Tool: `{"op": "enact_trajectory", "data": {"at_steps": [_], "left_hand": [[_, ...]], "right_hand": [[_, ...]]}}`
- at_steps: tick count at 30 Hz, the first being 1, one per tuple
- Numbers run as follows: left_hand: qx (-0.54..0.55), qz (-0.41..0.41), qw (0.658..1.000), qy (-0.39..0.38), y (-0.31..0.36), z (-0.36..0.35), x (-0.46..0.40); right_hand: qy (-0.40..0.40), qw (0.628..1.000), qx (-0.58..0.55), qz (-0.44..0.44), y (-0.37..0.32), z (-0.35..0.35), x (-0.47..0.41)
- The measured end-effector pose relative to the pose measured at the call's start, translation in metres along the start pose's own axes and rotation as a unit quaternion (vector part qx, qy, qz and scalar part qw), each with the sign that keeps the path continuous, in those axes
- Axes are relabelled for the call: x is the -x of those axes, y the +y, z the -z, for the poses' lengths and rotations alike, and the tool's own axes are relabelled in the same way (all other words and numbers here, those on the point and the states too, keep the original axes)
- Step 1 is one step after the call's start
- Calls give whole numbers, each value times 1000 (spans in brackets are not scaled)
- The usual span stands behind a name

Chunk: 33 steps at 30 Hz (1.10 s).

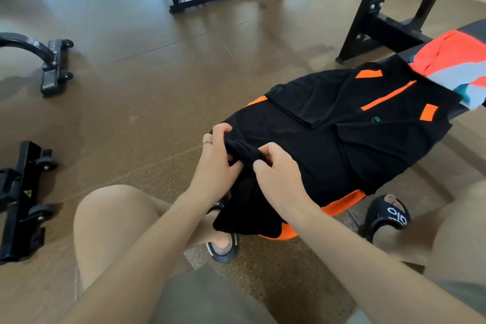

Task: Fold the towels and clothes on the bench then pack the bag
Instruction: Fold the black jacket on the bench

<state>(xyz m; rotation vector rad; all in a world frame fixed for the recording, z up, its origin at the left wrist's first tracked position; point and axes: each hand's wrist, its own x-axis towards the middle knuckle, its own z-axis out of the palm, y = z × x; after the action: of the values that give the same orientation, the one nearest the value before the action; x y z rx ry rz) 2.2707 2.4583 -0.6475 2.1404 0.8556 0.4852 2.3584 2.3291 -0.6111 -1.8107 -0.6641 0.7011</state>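
A black shirt with orange trim lies spread over the near end of the black bench, its sleeves folded in across the chest. Both hands are at its near hem. My left hand grips a bunched fold of the black cloth, and my right hand pinches the same fold beside it. The lowest part of the shirt hangs off the bench end toward my legs. An orange, white and teal garment lies further along the bench at the right. No bag is in view.
The bench's black upright frame rises behind it. Wheeled black gym equipment sits on the brown floor at the left, with more of it nearer. My bare knee and sandalled feet are below the bench end.
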Motion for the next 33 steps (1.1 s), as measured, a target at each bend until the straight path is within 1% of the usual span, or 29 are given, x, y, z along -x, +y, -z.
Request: {"op": "enact_trajectory", "data": {"at_steps": [3,7,10,12,14,15,17,20,21,23,25,26,30,33], "left_hand": [[-146,-64,987,-2,-5,4,-13],[-313,-110,943,-41,-4,21,-30],[-365,-146,918,-46,-1,33,-42],[-393,-177,901,-49,0,39,-48],[-410,-207,887,-50,3,43,-53],[-411,-213,885,-50,4,45,-54],[-394,-204,894,-59,7,51,-57],[-333,-154,922,-127,11,61,-62],[-328,-138,922,-154,12,65,-62],[-357,-138,905,-184,12,70,-62],[-384,-151,893,-180,11,75,-62],[-386,-155,893,-171,10,76,-63],[-363,-145,913,-122,-1,83,-64],[-372,-126,914,-105,-10,88,-64]], "right_hand": [[-8,999,-13,-33,-8,9,-4],[-20,998,11,-53,-8,24,-8],[-32,997,41,-58,0,30,-11],[-38,996,71,-43,5,31,-14],[-41,992,114,-17,10,31,-17],[-40,989,140,-4,12,31,-19],[-32,979,201,23,16,34,-22],[-23,952,301,55,25,41,-24],[-23,941,330,63,27,43,-23],[-21,928,364,80,30,45,-20],[-21,930,356,86,29,45,-16],[-23,936,342,84,27,44,-14],[-22,960,273,58,23,41,-7],[-21,977,211,36,22,38,-2]]}}
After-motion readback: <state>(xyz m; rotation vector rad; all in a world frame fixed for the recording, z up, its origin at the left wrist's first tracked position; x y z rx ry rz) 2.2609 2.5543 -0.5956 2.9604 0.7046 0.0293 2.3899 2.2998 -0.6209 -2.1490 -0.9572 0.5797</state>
